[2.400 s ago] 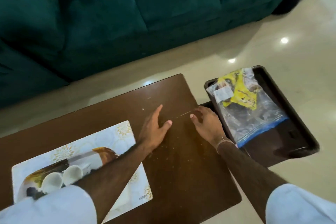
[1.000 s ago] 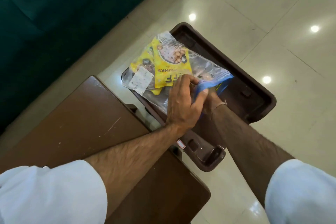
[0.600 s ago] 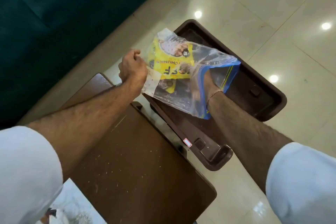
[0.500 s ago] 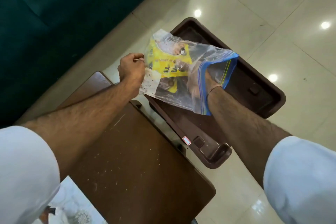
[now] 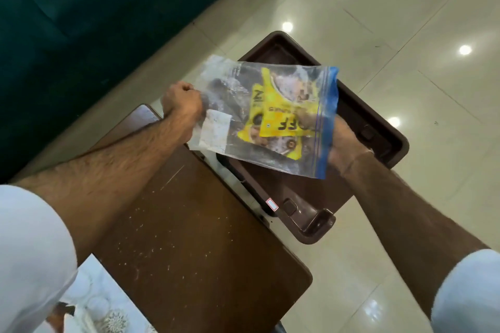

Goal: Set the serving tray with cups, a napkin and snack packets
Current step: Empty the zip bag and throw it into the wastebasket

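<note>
A clear zip bag (image 5: 240,105) with a blue seal strip hangs above the dark brown serving tray (image 5: 378,132). Inside it lie yellow snack packets (image 5: 281,119) and a white paper slip. My left hand (image 5: 181,101) is a fist gripping the bag's closed bottom end. My right hand (image 5: 345,140) is at the bag's blue mouth, its fingers reaching inside onto the yellow packets. The tray rests on a low stand to the right of the brown table (image 5: 189,224). White cups (image 5: 94,305) show blurred at the bottom left edge.
A patterned white placemat (image 5: 113,319) lies on the table's near left corner. A dark green sofa (image 5: 81,8) fills the upper left. Glossy cream floor tiles (image 5: 405,8) surround the tray and table.
Both hands left the table and took the bag off the tray. My left hand moved from the mouth to the bottom end, my right hand went into the mouth, and the packets slid toward it.
</note>
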A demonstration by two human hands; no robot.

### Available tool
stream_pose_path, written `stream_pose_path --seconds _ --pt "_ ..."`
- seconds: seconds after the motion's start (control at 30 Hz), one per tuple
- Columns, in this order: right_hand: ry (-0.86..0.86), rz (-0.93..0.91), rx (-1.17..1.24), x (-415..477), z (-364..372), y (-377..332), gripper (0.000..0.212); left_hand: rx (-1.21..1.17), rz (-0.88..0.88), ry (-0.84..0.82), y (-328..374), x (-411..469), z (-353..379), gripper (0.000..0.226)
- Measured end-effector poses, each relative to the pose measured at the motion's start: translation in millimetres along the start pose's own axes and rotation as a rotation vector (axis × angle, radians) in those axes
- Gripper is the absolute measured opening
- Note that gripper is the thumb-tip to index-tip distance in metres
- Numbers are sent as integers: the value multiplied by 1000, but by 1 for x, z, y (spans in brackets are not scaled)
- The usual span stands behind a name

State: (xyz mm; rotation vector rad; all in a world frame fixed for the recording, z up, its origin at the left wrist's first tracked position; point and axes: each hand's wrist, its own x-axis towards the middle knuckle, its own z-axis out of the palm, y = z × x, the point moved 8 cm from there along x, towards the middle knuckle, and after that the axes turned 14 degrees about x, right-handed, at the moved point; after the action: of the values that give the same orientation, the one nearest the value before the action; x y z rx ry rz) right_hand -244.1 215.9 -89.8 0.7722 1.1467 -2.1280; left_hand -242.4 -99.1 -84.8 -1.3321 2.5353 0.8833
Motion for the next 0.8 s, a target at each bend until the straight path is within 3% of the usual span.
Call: stream_pose_path --seconds 0.1,0.27,0.3,0.4,0.47,0.57,0.63,0.7,0.8 --pt "120 -95 -63 -7 -47 -18 40 75 -54 96 -13 6 -24 23" --pt "291 -110 -100 -27 -110 -21 42 67 -73 157 -34 7 -43 12" --pt "328 -114 -92 -28 -113 -20 43 36 -90 161 -39 5 -45 6" --pt "453 -184 -133 -31 -111 -19 45 -278 -216 128 -66 -8 -40 32" --pt "608 -344 -364 -44 -106 -33 48 -530 -378 92 -92 -29 -34 51" --pt "786 -760 -951 -73 -62 -68 59 -734 -525 25 -123 -74 -21 61" --pt "641 -981 -1032 -71 -13 -77 57 -789 -521 -77 -133 -102 -4 63" --pt "279 -1046 -1044 -44 43 -78 49 -773 -464 -210 -131 -126 13 56" --pt "-149 -696 -1255 18 114 -58 51 -588 -301 -406 -112 -149 37 37"
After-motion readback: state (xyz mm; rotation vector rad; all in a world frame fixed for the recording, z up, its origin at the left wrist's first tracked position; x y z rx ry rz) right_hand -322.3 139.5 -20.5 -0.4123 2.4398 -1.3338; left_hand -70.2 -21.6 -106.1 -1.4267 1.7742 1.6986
